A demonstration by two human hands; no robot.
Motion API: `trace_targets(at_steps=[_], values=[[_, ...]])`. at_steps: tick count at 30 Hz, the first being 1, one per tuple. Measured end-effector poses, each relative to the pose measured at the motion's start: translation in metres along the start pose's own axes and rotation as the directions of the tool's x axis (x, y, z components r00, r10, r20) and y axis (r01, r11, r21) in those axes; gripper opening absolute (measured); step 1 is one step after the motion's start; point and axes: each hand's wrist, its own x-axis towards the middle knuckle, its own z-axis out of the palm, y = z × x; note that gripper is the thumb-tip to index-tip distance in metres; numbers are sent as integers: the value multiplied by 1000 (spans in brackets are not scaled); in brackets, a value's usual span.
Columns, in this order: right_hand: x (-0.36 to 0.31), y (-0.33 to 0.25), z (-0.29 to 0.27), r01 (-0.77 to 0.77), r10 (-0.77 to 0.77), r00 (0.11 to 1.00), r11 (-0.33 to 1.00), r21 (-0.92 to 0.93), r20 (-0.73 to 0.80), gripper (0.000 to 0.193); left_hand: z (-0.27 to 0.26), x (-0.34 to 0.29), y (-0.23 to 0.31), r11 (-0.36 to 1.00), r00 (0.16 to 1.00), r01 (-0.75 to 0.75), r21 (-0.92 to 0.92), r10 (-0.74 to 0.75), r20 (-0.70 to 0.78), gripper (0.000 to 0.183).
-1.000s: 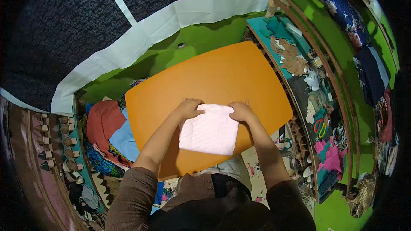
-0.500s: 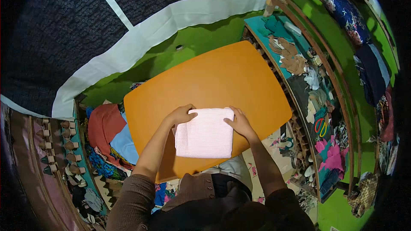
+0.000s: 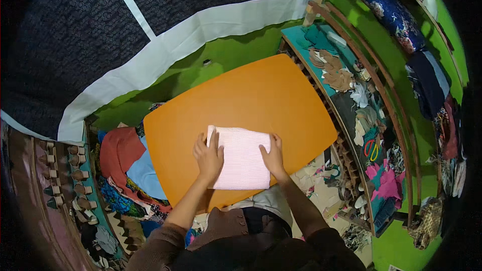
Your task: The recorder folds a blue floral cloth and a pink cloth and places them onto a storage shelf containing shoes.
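A folded pink-and-white striped cloth (image 3: 243, 163) lies on the near part of an orange table (image 3: 241, 95), its front edge by my lap. My left hand (image 3: 208, 159) rests along the cloth's left edge. Its fingers are stretched out and apart, partly over the cloth and partly beside it. At the opposite edge, my right hand (image 3: 273, 156) has its thumb on top of the cloth and its fingers curved round the side.
Piled fabrics, among them a rust-red cloth (image 3: 120, 153), lie left of the table. On the right, a curved shelf (image 3: 346, 95) carries fabric scraps and scissors with red and yellow handles (image 3: 371, 150). Shoes (image 3: 80, 175) line a rack at far left; a dark curtain (image 3: 75, 45) hangs behind.
My left hand has moved from the cloth's upper left corner down along its left edge, fingers spreading. My right hand has slid slightly lower on the right edge.
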Motion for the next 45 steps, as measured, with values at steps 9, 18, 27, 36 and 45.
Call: trace_targets(at_steps=[9,18,27,36,45], values=[[-44,-1,5,-131,135,991,959,250,1,61,18,-48,-36,919,958,265,-292,-217,187,59],[-83,1,-17,-454,416,884,659,600,213,41,28,-21,-35,212,631,775,-595,-232,740,35],[-45,7,-157,-274,346,931,441,854,120,50,33,51,111,278,617,710,-647,197,762,34],[41,-27,-423,275,161,866,636,721,-473,47,-45,162,399,136,729,385,-913,562,391,34],[102,-6,-605,376,132,823,602,705,-552,35,-52,237,609,192,615,297,-935,711,341,29]])
